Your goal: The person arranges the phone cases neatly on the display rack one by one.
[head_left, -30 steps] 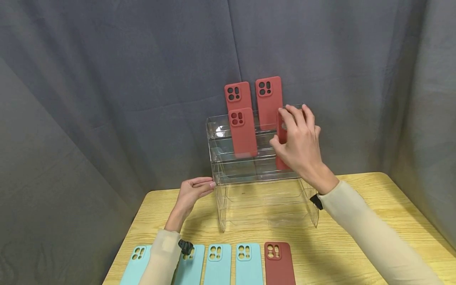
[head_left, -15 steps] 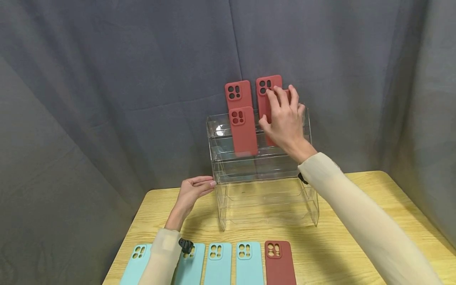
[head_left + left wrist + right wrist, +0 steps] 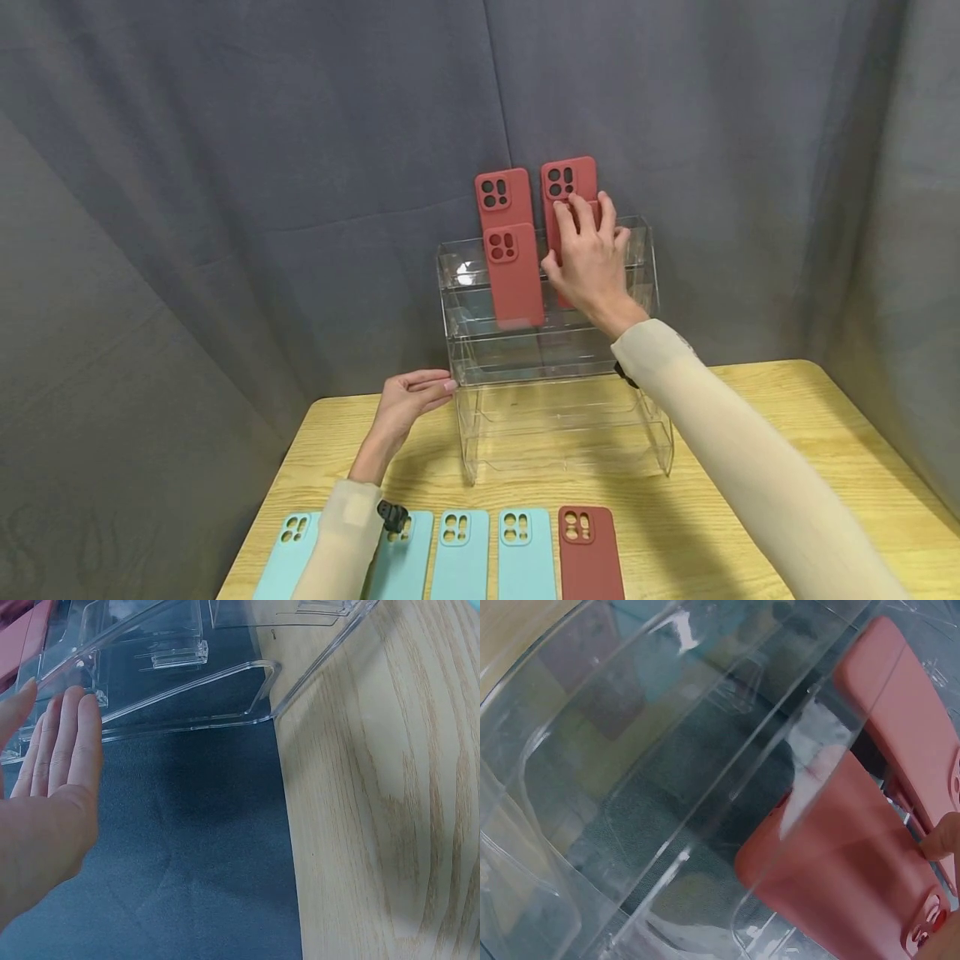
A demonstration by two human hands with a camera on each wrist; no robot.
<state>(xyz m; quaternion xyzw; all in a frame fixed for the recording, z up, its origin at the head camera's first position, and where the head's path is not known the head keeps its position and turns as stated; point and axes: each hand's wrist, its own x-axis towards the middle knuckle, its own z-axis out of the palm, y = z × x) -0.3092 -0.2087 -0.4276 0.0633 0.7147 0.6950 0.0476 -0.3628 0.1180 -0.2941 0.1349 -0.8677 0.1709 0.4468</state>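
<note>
In the head view my right hand [image 3: 592,262] grips a red phone case [image 3: 840,855] by its edges, thumb on one side and fingers over the top. The case's lower end sits at the second tier of a clear acrylic display rack [image 3: 525,354]. Behind it, another red phone case [image 3: 583,173] leans on the top tier. To the left stand an upper red case [image 3: 517,196] and a lower red case [image 3: 517,287], one in front of the other. My left hand [image 3: 397,408] rests its straight fingertips against the rack's left side.
Along the table's [image 3: 360,458] near edge lie several light-blue phone cases [image 3: 459,567], one partly hidden by my left sleeve. At the right end of that row is a dark red case [image 3: 591,562]. Grey curtain [image 3: 300,167] hangs close behind the rack.
My right hand has lifted the red case from the lower right tiers up and leftward, then lowered it slightly onto the second tier. The left hand stays at the rack's side.
</note>
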